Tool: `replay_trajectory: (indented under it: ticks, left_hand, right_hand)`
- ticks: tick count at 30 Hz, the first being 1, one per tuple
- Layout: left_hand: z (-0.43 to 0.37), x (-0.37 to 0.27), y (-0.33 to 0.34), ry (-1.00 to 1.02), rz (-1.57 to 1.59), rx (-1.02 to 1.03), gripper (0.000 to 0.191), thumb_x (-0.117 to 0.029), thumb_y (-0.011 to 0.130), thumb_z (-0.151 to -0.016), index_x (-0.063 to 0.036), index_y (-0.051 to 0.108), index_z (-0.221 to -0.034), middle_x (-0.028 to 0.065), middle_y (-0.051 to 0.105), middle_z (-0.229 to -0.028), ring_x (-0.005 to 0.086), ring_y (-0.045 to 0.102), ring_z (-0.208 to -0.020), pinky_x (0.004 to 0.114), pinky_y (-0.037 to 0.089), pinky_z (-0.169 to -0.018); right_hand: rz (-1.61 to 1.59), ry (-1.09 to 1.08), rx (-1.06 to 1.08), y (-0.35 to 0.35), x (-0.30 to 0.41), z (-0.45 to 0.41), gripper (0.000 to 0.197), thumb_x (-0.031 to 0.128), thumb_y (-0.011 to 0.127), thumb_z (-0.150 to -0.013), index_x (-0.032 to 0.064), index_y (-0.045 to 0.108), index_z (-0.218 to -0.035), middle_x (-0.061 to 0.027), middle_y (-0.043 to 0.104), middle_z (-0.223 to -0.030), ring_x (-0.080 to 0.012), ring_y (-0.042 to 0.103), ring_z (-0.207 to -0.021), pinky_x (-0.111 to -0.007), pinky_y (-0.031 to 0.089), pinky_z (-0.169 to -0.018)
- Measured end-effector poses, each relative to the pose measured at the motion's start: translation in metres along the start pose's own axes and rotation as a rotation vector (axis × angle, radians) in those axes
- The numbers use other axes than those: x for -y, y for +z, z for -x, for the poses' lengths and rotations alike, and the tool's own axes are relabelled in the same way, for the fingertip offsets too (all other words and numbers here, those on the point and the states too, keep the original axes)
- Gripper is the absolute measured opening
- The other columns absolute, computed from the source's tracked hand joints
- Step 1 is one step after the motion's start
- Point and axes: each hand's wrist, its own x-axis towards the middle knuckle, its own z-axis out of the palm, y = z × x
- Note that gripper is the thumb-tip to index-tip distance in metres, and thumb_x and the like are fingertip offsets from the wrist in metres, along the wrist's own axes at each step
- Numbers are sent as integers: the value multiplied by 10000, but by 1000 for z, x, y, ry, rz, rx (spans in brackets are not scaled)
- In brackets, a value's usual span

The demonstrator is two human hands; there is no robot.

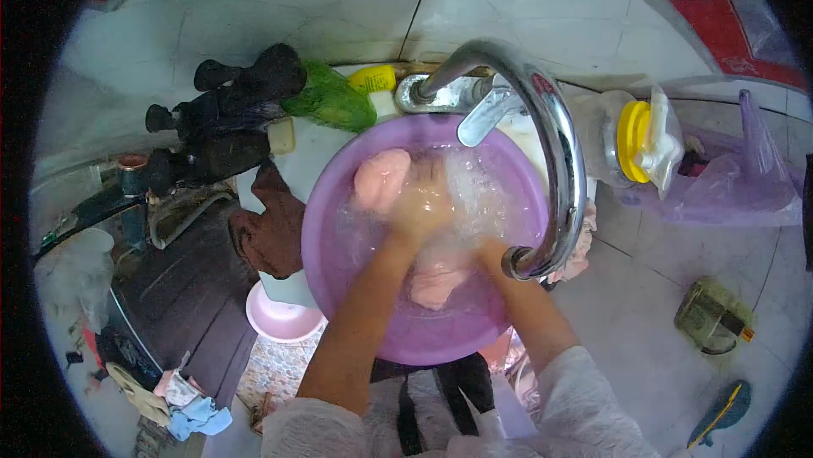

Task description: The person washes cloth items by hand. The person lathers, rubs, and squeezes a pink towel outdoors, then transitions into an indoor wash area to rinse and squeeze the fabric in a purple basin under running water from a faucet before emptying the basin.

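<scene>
A round purple plastic basin (425, 343) holds soapy water under a curved chrome faucet (562, 172). Pink wet fabric (383, 179) bulges up at the basin's upper left, and another pink fabric part (437, 283) shows at the lower middle. My left hand (422, 207) is blurred in the water between these parts, its fingers unclear. My right hand (486, 248) is mostly hidden by water, foam and blur near the basin's centre right. Whether either hand grips the fabric cannot be told.
The faucet's spout end (517, 264) hangs close over my right wrist. Brown fabric (273, 223) lies left of the basin, near a bar of soap (281, 136). A green bag (330, 99) and dark objects (228, 108) stand behind. At right are a clear container with a yellow lid (634, 141) and a purple plastic bag (737, 185).
</scene>
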Motion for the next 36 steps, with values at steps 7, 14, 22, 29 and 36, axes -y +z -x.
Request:
replay_trajectory:
  ticks: [7, 14, 22, 29, 36]
  left_hand:
    - [2, -34, -58, -180, 565, -284, 185, -35, 525, -562, -24, 574, -740, 158, 551, -647, 327, 537, -629, 390, 414, -571]
    - [29, -30, -84, -128, -239, -365, 388, -91, 495, -660, -41, 516, -1045, 141, 461, -1160, 321, 335, -1161, 483, 256, -933]
    - [43, 39, 9, -309, -173, 190, 467, -309, 562, -655, -26, 535, -1026, 201, 503, -1053, 350, 448, -1005, 424, 347, -874]
    - [13, 5, -37, -324, -166, 227, 309, -248, 563, -661, -68, 598, -909, 151, 566, -967, 277, 569, -847, 428, 451, -710]
    - [27, -6, -44, -306, 371, -332, 375, -357, 601, -666, -51, 596, -884, 175, 493, -1084, 332, 358, -1110, 450, 219, -964]
  right_hand:
    - [-614, -9, -131, -3, -28, -33, 270, 147, 502, -696, 18, 579, -921, -150, 603, -796, -315, 576, -777, -326, 436, -704]
    - [-71, -367, -794, -12, 11, -28, 348, 158, 442, -736, 61, 493, -1066, -94, 507, -1106, -268, 467, -1035, -388, 334, -892]
    - [315, -444, -564, 15, 16, -23, 213, 165, 526, -669, 39, 552, -839, -108, 531, -773, -246, 517, -764, -377, 406, -662]
    - [245, -470, -570, 7, 2, -42, 134, 174, 492, -747, 72, 560, -800, -90, 537, -647, -253, 537, -565, -377, 407, -487]
    - [-637, -184, -267, -20, -8, -12, 226, 126, 652, -667, 2, 565, -835, -71, 588, -725, -146, 549, -681, -283, 433, -604]
